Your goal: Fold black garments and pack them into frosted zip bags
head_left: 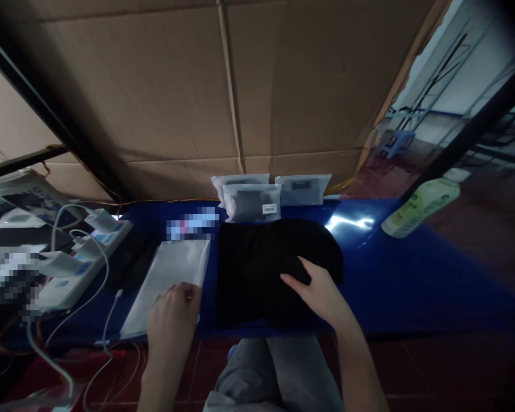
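Working across the view from left to right, I pick out a white power strip (86,269) at the left of the blue table top (412,286), with white plug adapters in it and pale cables trailing toward the near edge. Next along, my left hand (174,315) sits at the near end of a flat white packet (175,263), fingers curled over its surface; from this angle I cannot tell whether they pinch it or only rest there. Beyond it, along the far edge, lie clear zip bags (251,203) with dark contents, one carrying a barcode label. My right hand (317,294) lies open on a black folded cloth (266,274), fingers spread and thumb apart, pinching nothing. That flat, open contact looks right for soft cloth: light, even pressure from the palm should leave the folds square, where a pinch would drag them out of line. At the far right, a pale green plastic bottle (420,207) lies on its side, well apart from both hands.
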`<state>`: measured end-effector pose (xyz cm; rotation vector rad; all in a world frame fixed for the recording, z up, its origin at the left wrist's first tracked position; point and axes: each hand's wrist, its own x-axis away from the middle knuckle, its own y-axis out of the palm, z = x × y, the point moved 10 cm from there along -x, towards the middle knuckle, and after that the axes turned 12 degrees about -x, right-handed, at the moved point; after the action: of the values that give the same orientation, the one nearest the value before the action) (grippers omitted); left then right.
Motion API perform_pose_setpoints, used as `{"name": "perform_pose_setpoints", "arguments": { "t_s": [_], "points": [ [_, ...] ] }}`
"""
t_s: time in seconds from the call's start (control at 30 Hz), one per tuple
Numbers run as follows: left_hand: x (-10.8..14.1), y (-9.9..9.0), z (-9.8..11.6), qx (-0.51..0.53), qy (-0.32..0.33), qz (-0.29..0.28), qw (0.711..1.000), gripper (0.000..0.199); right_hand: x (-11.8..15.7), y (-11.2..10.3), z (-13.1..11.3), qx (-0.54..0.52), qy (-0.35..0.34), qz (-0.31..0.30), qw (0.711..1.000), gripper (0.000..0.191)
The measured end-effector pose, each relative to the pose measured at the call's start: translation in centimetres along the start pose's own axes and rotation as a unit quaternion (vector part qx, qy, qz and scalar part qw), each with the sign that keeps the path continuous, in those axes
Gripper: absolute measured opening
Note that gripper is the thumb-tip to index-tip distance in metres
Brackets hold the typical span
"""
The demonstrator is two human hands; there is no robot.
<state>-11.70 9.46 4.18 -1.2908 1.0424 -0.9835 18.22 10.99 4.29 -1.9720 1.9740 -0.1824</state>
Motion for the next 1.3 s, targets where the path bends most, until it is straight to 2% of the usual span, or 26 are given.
{"name": "perform_pose_setpoints", "arguments": {
  "t_s": [0.1,0.23,0.33,0.4,0.5,0.57,0.77,0.83,0.9,0.97,1.03,1.2,1.3],
  "points": [
    [0.7,-2.6,-1.3,0.007,-0.03,0.026,0.999,0.023,0.1,0.1,-0.5,-0.036,0.006,-0.032,0.999,0.036],
    [2.5,-8.3,-2.8,0.005,-0.071,0.119,0.99,0.019,0.3,-0.4,0.6,-0.036,0.036,-0.011,0.999,0.037],
    [3.4,-12.0,-1.5,-0.007,-0.04,0.208,0.977,0.023,0.5,-0.6,2.0,-0.006,0.064,0.011,0.998,0.04],
    [3.2,-13.0,0.7,-0.003,0.021,0.248,0.969,0.025,0.6,-0.7,2.6,0.011,0.073,0.019,0.997,0.039],
    [2.3,-12.5,4.6,0.014,0.137,0.262,0.955,0.029,0.6,-0.8,2.1,0.016,0.054,0.017,0.998,0.035],
    [1.7,-12.0,6.8,0.031,0.189,0.261,0.946,0.031,0.7,-1.0,1.4,0.006,0.037,0.003,0.999,0.034],
    [1.0,-12.1,11.3,0.094,0.256,0.309,0.911,0.027,1.7,-1.7,-0.4,-0.046,0.02,-0.077,0.996,0.036],
    [0.1,-10.6,13.2,0.09,0.292,0.278,0.911,0.027,2.0,-2.3,-0.8,-0.039,0.019,-0.083,0.996,0.035],
    [-0.9,-8.3,14.6,0.084,0.316,0.224,0.918,0.027,2.0,-2.9,-1.2,-0.002,0.014,-0.082,0.996,0.029],
    [-1.4,-6.3,15.2,0.094,0.326,0.188,0.922,0.028,2.0,-3.0,-1.9,0.042,0.002,-0.1,0.994,0.018],
    [-1.3,-5.3,15.2,0.13,0.336,0.179,0.915,0.029,1.8,-2.6,-3.0,0.07,-0.025,-0.136,0.988,0.013],
    [0.4,-4.9,14.5,0.236,0.378,0.191,0.875,0.038,1.9,-1.6,-7.0,0.076,-0.107,-0.243,0.961,0.04],
    [1.4,-4.8,14.2,0.298,0.402,0.162,0.851,0.041,1.6,-0.8,-8.7,0.066,-0.131,-0.283,0.948,0.044]
  ]
}}
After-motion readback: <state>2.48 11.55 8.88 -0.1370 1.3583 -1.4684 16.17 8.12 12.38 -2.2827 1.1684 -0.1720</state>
